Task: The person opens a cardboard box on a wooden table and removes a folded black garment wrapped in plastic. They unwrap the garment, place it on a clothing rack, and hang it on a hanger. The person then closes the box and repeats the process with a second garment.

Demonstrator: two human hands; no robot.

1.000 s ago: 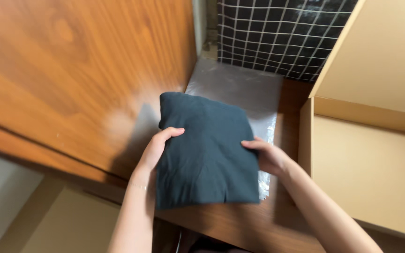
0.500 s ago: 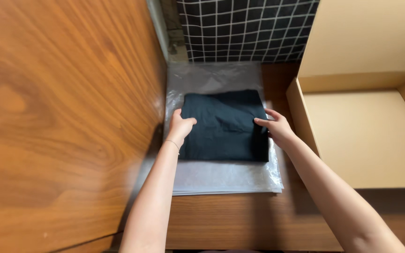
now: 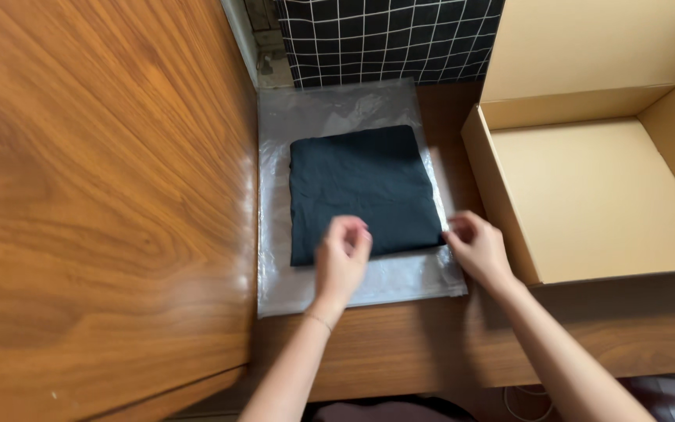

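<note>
A folded dark teal garment (image 3: 362,190) lies flat on a clear plastic bag (image 3: 369,285) spread on the wooden table (image 3: 431,344). My left hand (image 3: 343,258) hovers over the garment's near edge with its fingers loosely bent and nothing in them. My right hand (image 3: 474,246) rests at the garment's near right corner, fingertips touching the plastic there. Whether it pinches the plastic is unclear.
An open, empty cardboard box (image 3: 603,195) stands just right of the bag, its flap raised at the back. A tall wooden panel (image 3: 103,195) borders the bag on the left. A black tiled wall with a white grid (image 3: 384,39) closes the back.
The garment was carried forward and laid on the plastic bag. Both hands have let go of its sides and drawn back to its near edge.
</note>
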